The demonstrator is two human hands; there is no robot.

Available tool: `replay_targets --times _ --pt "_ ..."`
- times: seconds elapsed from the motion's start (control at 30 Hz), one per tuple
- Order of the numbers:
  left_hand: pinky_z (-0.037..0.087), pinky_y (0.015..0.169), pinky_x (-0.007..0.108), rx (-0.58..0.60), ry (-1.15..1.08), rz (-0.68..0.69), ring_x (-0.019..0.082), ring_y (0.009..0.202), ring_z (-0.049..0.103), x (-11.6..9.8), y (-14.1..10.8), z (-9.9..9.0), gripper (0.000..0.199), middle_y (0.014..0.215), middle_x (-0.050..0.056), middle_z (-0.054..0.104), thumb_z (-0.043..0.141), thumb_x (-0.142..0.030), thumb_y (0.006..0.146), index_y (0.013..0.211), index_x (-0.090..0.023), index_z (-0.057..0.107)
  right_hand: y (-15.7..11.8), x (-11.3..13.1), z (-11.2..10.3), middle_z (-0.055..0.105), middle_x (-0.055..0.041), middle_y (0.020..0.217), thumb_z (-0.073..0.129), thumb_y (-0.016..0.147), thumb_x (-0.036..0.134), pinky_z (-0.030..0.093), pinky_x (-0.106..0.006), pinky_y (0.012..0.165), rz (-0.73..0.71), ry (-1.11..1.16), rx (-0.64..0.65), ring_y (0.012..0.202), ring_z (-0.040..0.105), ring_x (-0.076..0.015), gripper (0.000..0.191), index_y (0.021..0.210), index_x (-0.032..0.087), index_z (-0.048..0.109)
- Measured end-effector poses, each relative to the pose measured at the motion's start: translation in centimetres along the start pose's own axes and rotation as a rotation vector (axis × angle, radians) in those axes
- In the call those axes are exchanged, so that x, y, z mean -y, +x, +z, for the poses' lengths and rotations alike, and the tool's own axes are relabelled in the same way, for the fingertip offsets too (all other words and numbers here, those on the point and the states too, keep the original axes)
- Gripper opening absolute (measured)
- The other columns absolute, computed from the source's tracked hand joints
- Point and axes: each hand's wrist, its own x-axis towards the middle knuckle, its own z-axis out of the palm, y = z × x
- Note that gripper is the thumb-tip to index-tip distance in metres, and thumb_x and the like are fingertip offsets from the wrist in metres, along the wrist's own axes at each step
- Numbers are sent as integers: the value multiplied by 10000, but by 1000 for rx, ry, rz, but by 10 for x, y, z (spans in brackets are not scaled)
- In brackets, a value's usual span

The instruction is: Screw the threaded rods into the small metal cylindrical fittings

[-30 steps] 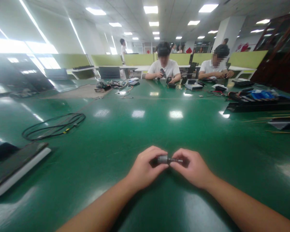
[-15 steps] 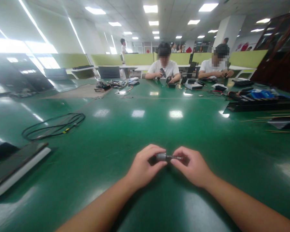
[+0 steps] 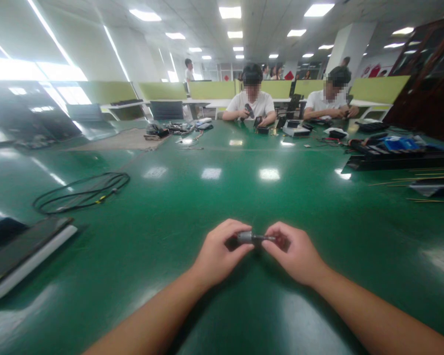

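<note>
A small grey metal cylinder point(image 3: 245, 237) with a thin dark shaft point(image 3: 263, 237) lies level between my hands, above the green table point(image 3: 177, 197). My left hand point(image 3: 219, 250) pinches the cylinder's left end between thumb and fingers. My right hand point(image 3: 295, 251) has its thumb and fingertips closed at the shaft's right end, and the curled fingers partly hide that end. The two hands are apart, with only the part spanning the gap.
Coiled black cable point(image 3: 83, 193) lies at left, beyond a flat dark-topped device point(image 3: 29, 259). Blue items point(image 3: 399, 144) and a long black tray point(image 3: 403, 161) sit at right. Across the table a person point(image 3: 250, 101) holds a dark tool; another person point(image 3: 331, 101) sits farther right.
The cylinder and both hands have shifted very slightly; more of the cylinder's body shows between my left fingertips. Both hands keep their grip.
</note>
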Motion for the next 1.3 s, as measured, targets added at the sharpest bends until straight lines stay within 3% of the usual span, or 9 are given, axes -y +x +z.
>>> replay_targets --times 1.0,1.3 --pt "482 866 306 -9 -16 -24 180 962 626 1 1 -2 257 1026 45 689 747 -238 828 1077 -218 687 1 -2 1 568 22 669 623 828 260 404 -247 567 50 54 -14 594 532 -139 81 809 185 600" --pt "485 860 313 -26 -2 -40 186 958 627 4 1 -3 263 1028 49 691 747 -214 817 1073 -216 690 3 -9 1 538 35 649 560 900 330 381 -247 564 100 134 63 590 504 -136 155 834 189 567"
